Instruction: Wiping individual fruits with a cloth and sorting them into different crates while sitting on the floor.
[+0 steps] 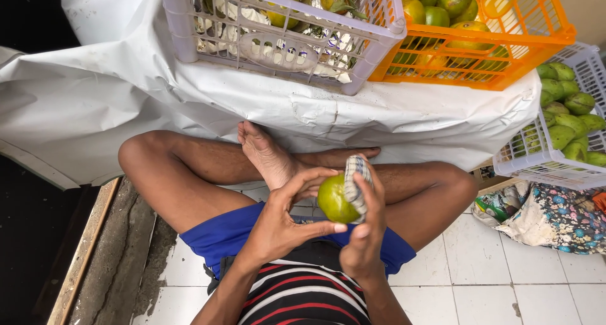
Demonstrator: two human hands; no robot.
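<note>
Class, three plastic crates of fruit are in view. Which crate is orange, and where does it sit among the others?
The orange crate is the middle one, on the white sheet between the two white crates, which sit left and lower right.

You sit cross-legged on a white tiled floor (480, 281) facing a low stand draped in a white sheet (113, 91). On the stand's top edge you have 2 crates touching: a pale lilac crate (353, 60) of yellow-green fruit with leaves, and an orange crate (536, 47) of green and yellow fruit at its right. A third, white crate (536, 167) of green fruit sits beyond the stand's right corner, above a floral cloth bag (562, 221). A wooden plank (82, 252) lies along the floor's left edge.
</note>
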